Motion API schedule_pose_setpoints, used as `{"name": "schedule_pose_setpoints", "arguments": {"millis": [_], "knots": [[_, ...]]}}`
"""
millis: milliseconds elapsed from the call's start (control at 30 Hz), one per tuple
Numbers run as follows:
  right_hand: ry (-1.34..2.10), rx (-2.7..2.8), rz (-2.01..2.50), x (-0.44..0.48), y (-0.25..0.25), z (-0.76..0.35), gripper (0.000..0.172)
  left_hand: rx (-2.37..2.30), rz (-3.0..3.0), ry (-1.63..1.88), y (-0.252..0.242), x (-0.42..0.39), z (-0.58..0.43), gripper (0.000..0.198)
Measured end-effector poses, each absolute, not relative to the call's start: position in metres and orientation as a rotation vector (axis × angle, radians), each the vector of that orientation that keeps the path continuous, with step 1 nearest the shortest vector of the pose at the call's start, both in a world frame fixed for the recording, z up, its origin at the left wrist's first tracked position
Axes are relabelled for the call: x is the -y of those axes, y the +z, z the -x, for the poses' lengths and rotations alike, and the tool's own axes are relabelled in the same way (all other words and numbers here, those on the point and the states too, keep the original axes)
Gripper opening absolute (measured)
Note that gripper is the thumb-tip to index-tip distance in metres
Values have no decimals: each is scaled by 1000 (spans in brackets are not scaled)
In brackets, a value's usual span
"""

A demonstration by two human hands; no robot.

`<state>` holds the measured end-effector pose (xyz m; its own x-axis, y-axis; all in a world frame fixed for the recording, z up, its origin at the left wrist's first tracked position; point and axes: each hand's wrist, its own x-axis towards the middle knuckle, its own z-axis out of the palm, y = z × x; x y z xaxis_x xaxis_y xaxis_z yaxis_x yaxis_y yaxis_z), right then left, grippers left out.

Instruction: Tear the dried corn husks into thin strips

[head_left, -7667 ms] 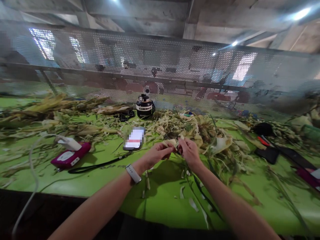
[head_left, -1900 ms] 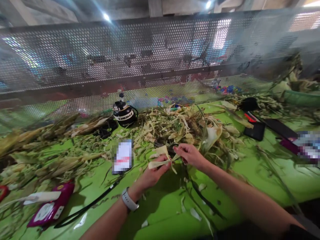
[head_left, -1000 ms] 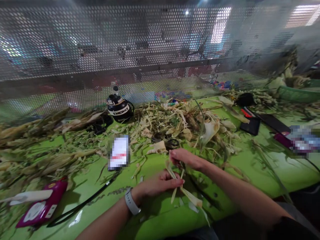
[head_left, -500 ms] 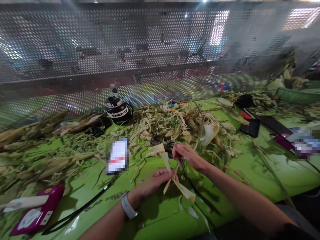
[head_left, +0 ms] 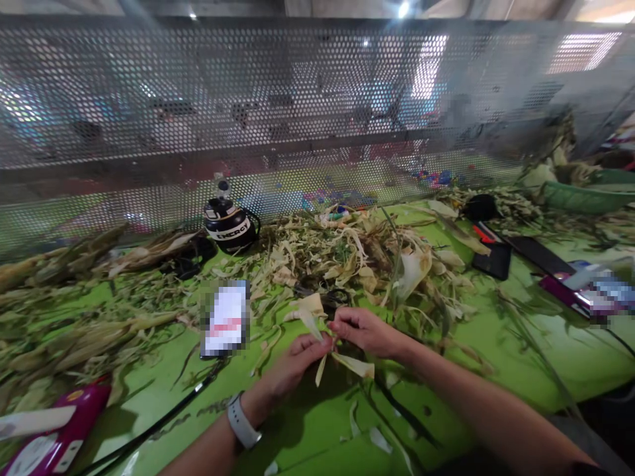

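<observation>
My left hand (head_left: 303,352), with a pale watch band on its wrist, pinches several pale corn husk strips (head_left: 353,365) where they cross. Close against it, my right hand (head_left: 364,330) has its thumb and finger pressed together at the same crossing. The strips fan out to the upper left, downward and to the right. Whatever fastens them at the centre is too small to make out. Just beyond my hands lies a heap of dried husks and shreds (head_left: 342,258). Small husk scraps (head_left: 380,439) lie on the green table (head_left: 317,456) below.
A lit phone (head_left: 225,320) with a cable lies to the left. Behind it stands a black jug marked ENERGY (head_left: 231,228). Purple devices (head_left: 62,416) sit at both sides. A perforated metal screen (head_left: 297,86) closes off the back. A green basket (head_left: 585,196) stands far right.
My right hand has come down and left to meet the left hand at the strips' crossing. The left hand keeps its pinch. The view has tilted slightly up.
</observation>
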<state>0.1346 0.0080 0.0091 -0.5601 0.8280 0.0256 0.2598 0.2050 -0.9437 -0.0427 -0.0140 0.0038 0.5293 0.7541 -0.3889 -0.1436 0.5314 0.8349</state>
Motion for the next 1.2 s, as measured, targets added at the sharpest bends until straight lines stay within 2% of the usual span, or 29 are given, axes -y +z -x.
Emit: {"name": "schedule_pose_setpoints", "arguments": {"millis": [167, 300, 433, 700, 967, 1200], "knots": [[1251, 1907, 1097, -10, 7, -132, 55, -868, -888, 605, -2, 14, 45, 33], [1364, 1657, 1116, -13, 10, -137, 56, -877, -1079, 718, -3, 13, 46, 31], [1551, 1459, 1087, -12, 15, -142, 65, -925, -1288, 877, 5, 9, 44, 31], [1339, 1668, 1140, -9, 8, -137, 49, -939, -1410, 821, -11, 5, 50, 23], [1298, 1546, 1134, -13, 8, -139, 49, -881, -1370, 831, -6, 7, 46, 21], [1333, 1442, 1153, -13, 7, -136, 51, -851, -1266, 802, -2, 10, 45, 28]]}}
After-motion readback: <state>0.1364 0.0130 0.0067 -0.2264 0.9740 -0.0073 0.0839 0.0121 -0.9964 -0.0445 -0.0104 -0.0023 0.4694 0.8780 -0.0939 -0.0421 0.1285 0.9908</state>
